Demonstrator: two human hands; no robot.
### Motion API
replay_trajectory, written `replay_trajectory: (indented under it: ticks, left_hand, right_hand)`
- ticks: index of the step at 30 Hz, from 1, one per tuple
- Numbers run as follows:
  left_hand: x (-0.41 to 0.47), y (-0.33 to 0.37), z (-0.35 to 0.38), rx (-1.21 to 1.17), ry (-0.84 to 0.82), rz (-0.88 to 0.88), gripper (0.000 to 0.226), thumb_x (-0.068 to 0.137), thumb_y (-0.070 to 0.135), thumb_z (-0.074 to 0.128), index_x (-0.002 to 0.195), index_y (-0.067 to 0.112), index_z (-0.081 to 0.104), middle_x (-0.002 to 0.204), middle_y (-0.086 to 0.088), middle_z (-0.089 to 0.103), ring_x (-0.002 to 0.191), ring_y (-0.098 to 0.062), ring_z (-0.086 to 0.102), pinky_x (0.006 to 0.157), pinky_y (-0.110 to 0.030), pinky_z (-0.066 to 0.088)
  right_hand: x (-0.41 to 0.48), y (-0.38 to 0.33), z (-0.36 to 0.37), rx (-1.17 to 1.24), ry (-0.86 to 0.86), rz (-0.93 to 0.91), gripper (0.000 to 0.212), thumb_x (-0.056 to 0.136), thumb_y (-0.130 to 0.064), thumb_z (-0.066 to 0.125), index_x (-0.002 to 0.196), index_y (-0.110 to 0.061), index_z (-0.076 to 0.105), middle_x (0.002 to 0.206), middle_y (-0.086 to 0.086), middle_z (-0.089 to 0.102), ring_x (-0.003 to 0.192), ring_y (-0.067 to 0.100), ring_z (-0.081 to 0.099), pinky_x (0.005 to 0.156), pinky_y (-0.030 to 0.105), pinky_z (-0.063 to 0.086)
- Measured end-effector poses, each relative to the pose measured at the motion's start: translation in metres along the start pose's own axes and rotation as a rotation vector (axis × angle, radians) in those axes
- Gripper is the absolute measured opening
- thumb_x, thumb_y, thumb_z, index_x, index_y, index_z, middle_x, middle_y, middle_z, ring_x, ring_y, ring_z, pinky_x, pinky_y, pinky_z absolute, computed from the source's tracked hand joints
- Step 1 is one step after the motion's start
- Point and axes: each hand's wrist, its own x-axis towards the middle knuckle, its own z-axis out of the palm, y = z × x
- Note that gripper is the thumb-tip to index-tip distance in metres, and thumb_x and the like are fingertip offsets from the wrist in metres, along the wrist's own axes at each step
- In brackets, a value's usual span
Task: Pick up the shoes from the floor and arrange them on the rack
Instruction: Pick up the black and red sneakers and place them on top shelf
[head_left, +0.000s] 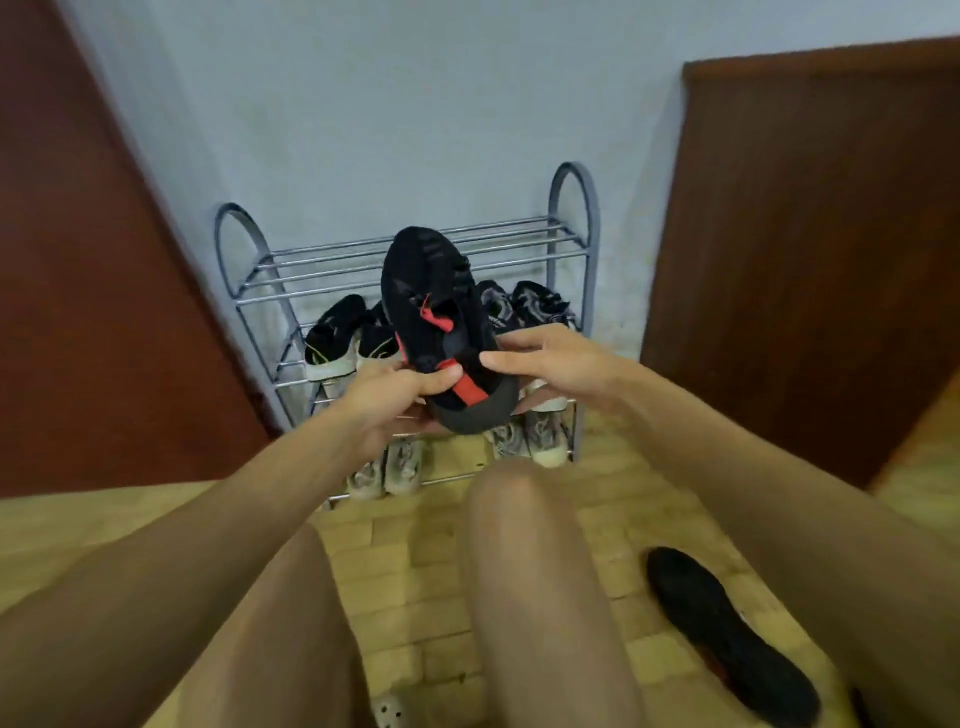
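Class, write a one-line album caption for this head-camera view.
Both hands, left and right, hold a black-and-red shoe before the metal rack.

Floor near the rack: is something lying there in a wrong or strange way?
Yes. One black shoe lies alone on the floor at the person's right, apparently sole up, apart from the rack. Its likely partner, the black and red shoe, is held by both hands, left hand and right hand.

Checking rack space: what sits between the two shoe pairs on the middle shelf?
The held black-and-red shoe blocks that stretch in the head view, so the middle shelf there is hidden.
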Motion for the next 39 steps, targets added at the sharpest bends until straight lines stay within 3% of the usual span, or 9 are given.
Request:
replay_trajectory:
  ticks: [2, 5, 10, 15, 21, 25, 28, 32, 39]
  left_hand:
    - [0.007, -0.003, 0.034, 0.008, -0.024, -0.029, 0.021, 0.077, 0.018, 0.077, 0.096, 0.015, 0.069, 0.089, -0.004, 0.075, 0.076, -0.019, 0.070, 0.051, -0.025, 0.056]
    - [0.014, -0.014, 0.085, 0.010, -0.069, -0.069, 0.019, 0.077, 0.017, 0.078, 0.093, 0.013, 0.070, 0.085, -0.002, 0.075, 0.072, -0.015, 0.069, 0.049, -0.023, 0.055]
    - [0.018, -0.053, 0.170, 0.035, -0.168, -0.173, 0.016, 0.077, 0.008, 0.076, 0.091, 0.013, 0.068, 0.083, 0.001, 0.072, 0.074, -0.014, 0.066, 0.042, -0.021, 0.050]
    - [0.012, -0.115, 0.233, 0.153, -0.291, -0.362, 0.028, 0.079, 0.006, 0.074, 0.105, 0.011, 0.065, 0.097, -0.004, 0.068, 0.089, -0.021, 0.061, 0.061, -0.027, 0.048]
    - [-0.007, -0.205, 0.280, 0.248, -0.403, -0.524, 0.020, 0.076, 0.001, 0.075, 0.091, 0.010, 0.065, 0.094, -0.006, 0.070, 0.089, -0.022, 0.063, 0.066, -0.030, 0.051]
    - [0.001, -0.253, 0.267, 0.386, -0.350, -0.551, 0.021, 0.071, 0.005, 0.081, 0.087, 0.006, 0.067, 0.101, -0.014, 0.071, 0.095, -0.028, 0.065, 0.080, -0.039, 0.055]
    - [0.007, -0.272, 0.254, 0.443, -0.307, -0.585, 0.041, 0.069, 0.011, 0.082, 0.106, 0.004, 0.067, 0.108, -0.014, 0.071, 0.100, -0.031, 0.065, 0.084, -0.044, 0.056]
    - [0.015, -0.272, 0.258, 0.358, -0.248, -0.622, 0.052, 0.068, 0.013, 0.083, 0.116, 0.006, 0.063, 0.114, -0.014, 0.068, 0.105, -0.032, 0.063, 0.088, -0.047, 0.056]
    - [0.015, -0.246, 0.292, 0.258, -0.260, -0.589, 0.051, 0.066, 0.012, 0.084, 0.112, 0.002, 0.065, 0.111, -0.015, 0.070, 0.102, -0.030, 0.066, 0.079, -0.045, 0.060]
  right_hand:
    - [-0.015, 0.028, -0.035, 0.076, 0.044, 0.041, 0.037, 0.090, -0.036, 0.063, 0.120, -0.013, 0.066, 0.106, 0.004, 0.073, 0.089, 0.020, 0.071, 0.077, 0.033, 0.058]
    - [-0.045, 0.081, -0.084, 0.170, 0.240, 0.140, 0.034, 0.090, -0.038, 0.062, 0.111, -0.012, 0.070, 0.104, 0.006, 0.073, 0.083, 0.018, 0.072, 0.069, 0.027, 0.059]
    - [-0.105, 0.189, -0.132, 0.074, 0.349, 0.447, 0.037, 0.093, -0.030, 0.060, 0.124, -0.011, 0.061, 0.106, 0.002, 0.069, 0.092, 0.017, 0.070, 0.069, 0.026, 0.057]
    - [-0.157, 0.281, -0.129, 0.110, 0.426, 0.676, 0.033, 0.092, -0.026, 0.061, 0.121, -0.011, 0.059, 0.102, 0.002, 0.067, 0.089, 0.016, 0.067, 0.070, 0.025, 0.057]
    - [-0.202, 0.382, -0.083, 0.091, 0.453, 0.954, 0.017, 0.093, -0.020, 0.058, 0.102, -0.006, 0.060, 0.103, 0.010, 0.060, 0.094, 0.023, 0.060, 0.069, 0.033, 0.056]
    - [-0.222, 0.432, -0.059, -0.152, 0.450, 1.103, 0.054, 0.092, -0.028, 0.056, 0.137, -0.002, 0.042, 0.135, 0.018, 0.050, 0.121, 0.036, 0.052, 0.094, 0.043, 0.048]
    - [-0.231, 0.460, -0.040, -0.024, 0.638, 1.178, 0.071, 0.090, -0.036, 0.058, 0.147, -0.006, 0.028, 0.148, 0.017, 0.036, 0.131, 0.037, 0.042, 0.103, 0.046, 0.045]
    - [-0.215, 0.472, -0.019, 0.386, 0.851, 1.191, 0.069, 0.086, -0.032, 0.067, 0.142, -0.008, 0.034, 0.141, 0.014, 0.042, 0.120, 0.034, 0.052, 0.085, 0.043, 0.056]
    - [-0.216, 0.461, -0.024, 0.420, 0.714, 1.168, 0.055, 0.074, -0.010, 0.080, 0.120, 0.001, 0.053, 0.120, 0.020, 0.061, 0.099, 0.031, 0.065, 0.060, 0.031, 0.058]
